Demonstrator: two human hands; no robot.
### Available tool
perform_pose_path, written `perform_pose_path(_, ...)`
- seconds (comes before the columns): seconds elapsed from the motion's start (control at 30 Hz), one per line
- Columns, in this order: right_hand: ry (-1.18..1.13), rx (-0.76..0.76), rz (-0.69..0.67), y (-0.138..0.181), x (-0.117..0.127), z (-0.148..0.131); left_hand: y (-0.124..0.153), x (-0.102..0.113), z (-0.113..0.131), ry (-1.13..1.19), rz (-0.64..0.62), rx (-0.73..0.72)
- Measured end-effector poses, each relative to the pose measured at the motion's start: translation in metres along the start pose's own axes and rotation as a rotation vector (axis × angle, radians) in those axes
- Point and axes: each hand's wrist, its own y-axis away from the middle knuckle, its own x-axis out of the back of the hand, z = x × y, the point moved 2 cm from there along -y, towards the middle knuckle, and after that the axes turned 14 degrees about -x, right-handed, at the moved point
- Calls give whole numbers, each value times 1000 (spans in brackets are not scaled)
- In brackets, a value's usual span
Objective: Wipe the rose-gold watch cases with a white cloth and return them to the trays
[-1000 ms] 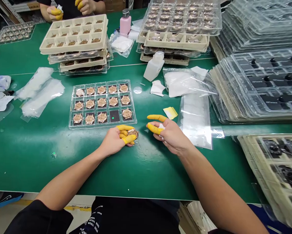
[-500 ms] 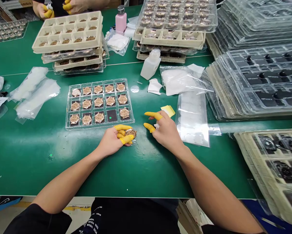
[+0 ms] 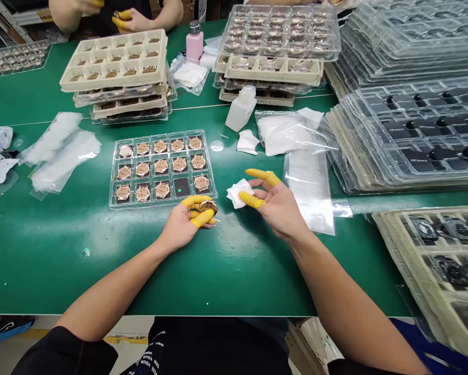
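The round rose-gold watch case [image 3: 207,207], clamped in the grip of the left hand [image 3: 181,226] beside the clear plastic tray [image 3: 140,203], is best steadied by its rim while the white cloth square [image 3: 238,191], pinched in the grip of the right hand [image 3: 278,205], is wiped lightly across it.

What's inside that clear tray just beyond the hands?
Rose-gold watch cases fill fourteen pockets of the clear tray; one front-row pocket is empty. Anything under the cases is hidden.

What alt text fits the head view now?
The left hand holds a rose-gold watch case while the right hand pinches a white wipe beside it, over a green table. Behind sits a clear tray of matching cases, one pocket empty.
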Motion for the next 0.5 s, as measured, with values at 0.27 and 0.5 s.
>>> perform_pose_path(0.27, 109, 43, 30, 8, -4, -4, 6, 2, 4, -235, 8, -253)
perform_pose_path(0.5, 48, 90, -40, 21, -32, -24, 1, 6, -4, -171, 56, -182)
